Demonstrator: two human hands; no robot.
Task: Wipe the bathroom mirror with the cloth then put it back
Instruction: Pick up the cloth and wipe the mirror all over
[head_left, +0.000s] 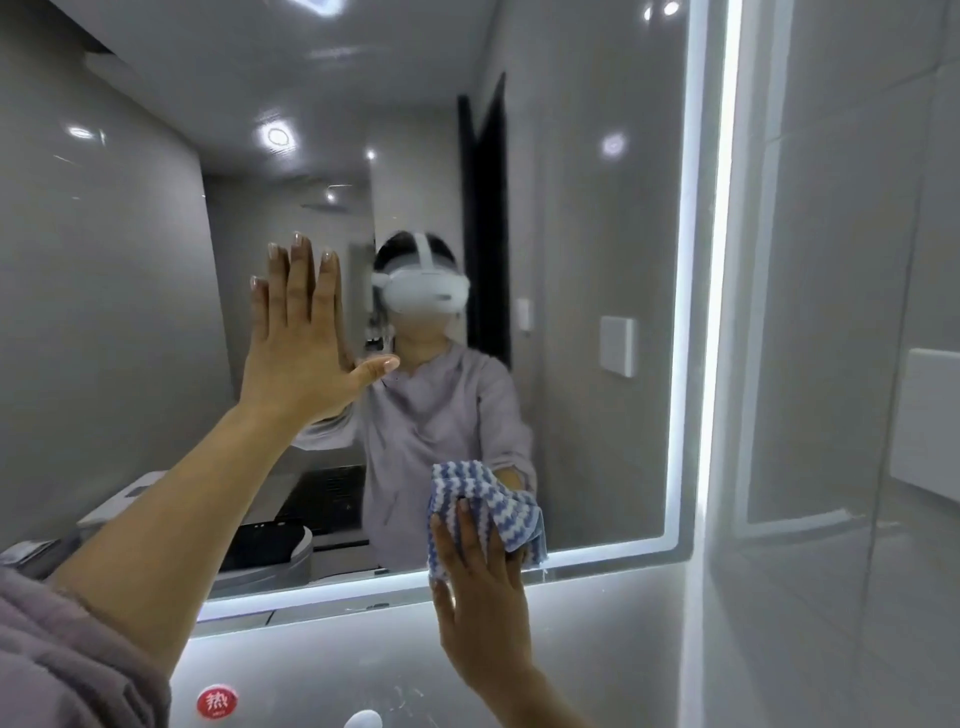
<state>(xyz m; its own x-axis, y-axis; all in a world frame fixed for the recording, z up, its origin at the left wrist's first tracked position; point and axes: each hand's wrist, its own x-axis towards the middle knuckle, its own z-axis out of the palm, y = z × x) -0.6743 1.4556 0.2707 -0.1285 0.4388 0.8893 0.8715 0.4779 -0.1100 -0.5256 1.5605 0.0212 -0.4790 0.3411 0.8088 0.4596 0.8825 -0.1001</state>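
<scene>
The bathroom mirror (571, 260) with a lit white border fills most of the view. My left hand (301, 343) lies flat on the glass, fingers straight and pointing up, thumb out to the right. My right hand (478, 587) presses the blue-and-white striped cloth (498, 504) against the mirror's lower right part, close to the bottom lit edge. Its fingers are spread over the cloth, which bunches above and beside them. The mirror reflects a person in a grey top wearing a white headset.
A grey tiled wall (831, 364) stands right of the mirror, with a white plate (930, 421) on it. Below the mirror is a wall panel with a round red sticker (217, 701) and a white rounded top (363, 719) at the bottom edge.
</scene>
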